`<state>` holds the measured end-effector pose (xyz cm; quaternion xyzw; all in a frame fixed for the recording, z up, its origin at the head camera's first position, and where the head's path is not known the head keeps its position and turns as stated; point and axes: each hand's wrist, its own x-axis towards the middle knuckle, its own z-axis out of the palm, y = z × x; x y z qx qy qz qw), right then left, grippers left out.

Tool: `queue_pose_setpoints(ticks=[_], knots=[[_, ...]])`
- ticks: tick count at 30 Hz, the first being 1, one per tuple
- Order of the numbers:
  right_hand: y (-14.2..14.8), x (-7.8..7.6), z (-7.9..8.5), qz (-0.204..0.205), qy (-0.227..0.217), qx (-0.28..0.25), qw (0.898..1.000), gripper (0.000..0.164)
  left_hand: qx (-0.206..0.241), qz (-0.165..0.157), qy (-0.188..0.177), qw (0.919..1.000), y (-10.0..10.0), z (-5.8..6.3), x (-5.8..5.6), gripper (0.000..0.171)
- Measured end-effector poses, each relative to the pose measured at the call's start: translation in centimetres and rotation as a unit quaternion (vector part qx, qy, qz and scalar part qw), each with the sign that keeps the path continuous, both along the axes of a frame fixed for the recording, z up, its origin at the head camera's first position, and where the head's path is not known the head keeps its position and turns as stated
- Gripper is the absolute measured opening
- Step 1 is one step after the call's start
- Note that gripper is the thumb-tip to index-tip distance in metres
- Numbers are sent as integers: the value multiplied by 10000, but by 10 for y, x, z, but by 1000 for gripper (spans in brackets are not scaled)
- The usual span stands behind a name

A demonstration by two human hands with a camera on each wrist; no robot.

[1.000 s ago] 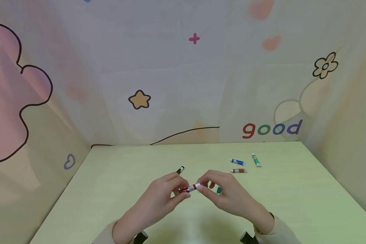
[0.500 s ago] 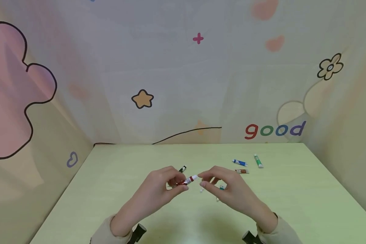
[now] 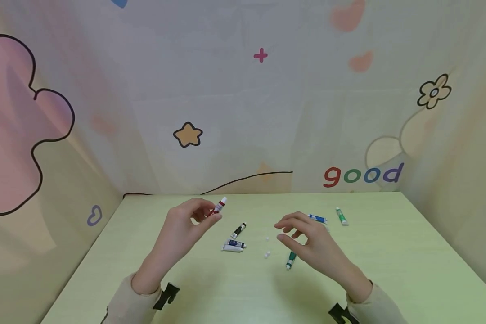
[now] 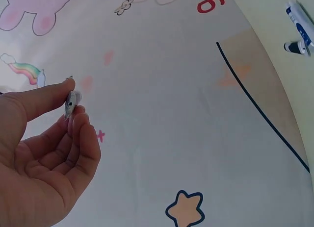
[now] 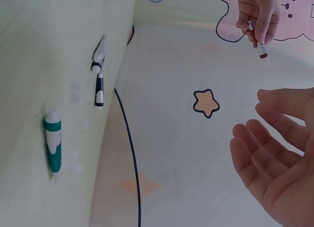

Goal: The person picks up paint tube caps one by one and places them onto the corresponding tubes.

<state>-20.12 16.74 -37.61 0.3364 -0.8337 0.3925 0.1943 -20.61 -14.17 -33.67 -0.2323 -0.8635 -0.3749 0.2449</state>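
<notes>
A red-and-white paint tube (image 3: 217,207) is pinched between the thumb and fingers of my left hand (image 3: 186,225), raised above the table's left half with its white tip pointing up and right. In the left wrist view the tube (image 4: 70,105) is seen end-on. My right hand (image 3: 313,245) hovers with loosely bent fingers and holds nothing; the right wrist view shows bare fingertips (image 5: 265,95). Below it lies a dark green paint tube (image 3: 291,261), partly covered by the hand. Small white caps (image 3: 267,255) lie on the table between the hands.
Left of the caps lie a black tube (image 3: 238,230), a dark blue tube (image 3: 236,243) and a whitish tube (image 3: 232,249). A blue tube (image 3: 317,219) and a lighter green tube (image 3: 342,216) lie at the back right. A printed cloth (image 3: 235,99) stands behind the table.
My left hand has moved left and up with the red tube, away from my right hand. The dark blue and whitish tubes and the caps now show. The brown tube is now behind my right hand.
</notes>
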Motion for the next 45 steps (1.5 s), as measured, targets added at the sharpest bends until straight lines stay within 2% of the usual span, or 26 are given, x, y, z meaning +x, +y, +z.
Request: queue_pose_setpoints(ticks=[6,9,12,19,23,31,38,45], knots=[[12,-3,-10,-128,-560,493,9971,28,-81,301,-257,9992,-10,2,-11,19],[17,-4,-14,-159,-985,743,9922,35,-51,359,-361,9987,-14,0,-20,20],[21,-5,-16,-135,-1231,885,9884,39,-23,439,-456,9980,-19,-5,-31,21],[29,-5,-19,-37,-1438,1256,9816,37,-62,642,-686,9956,-31,-18,-53,20],[33,-9,-23,40,-1536,1512,9765,34,-143,711,-952,9928,-36,-25,-62,20],[36,-18,-31,-15,-1730,2100,9623,38,-654,889,-1278,9856,-49,-41,-86,20],[38,-22,-39,-12,-2133,2363,9480,38,-847,966,-1451,9810,-55,-50,-99,19],[35,-22,-42,77,-2162,2591,9413,36,-1035,928,-1582,9776,-58,-59,-110,20]])
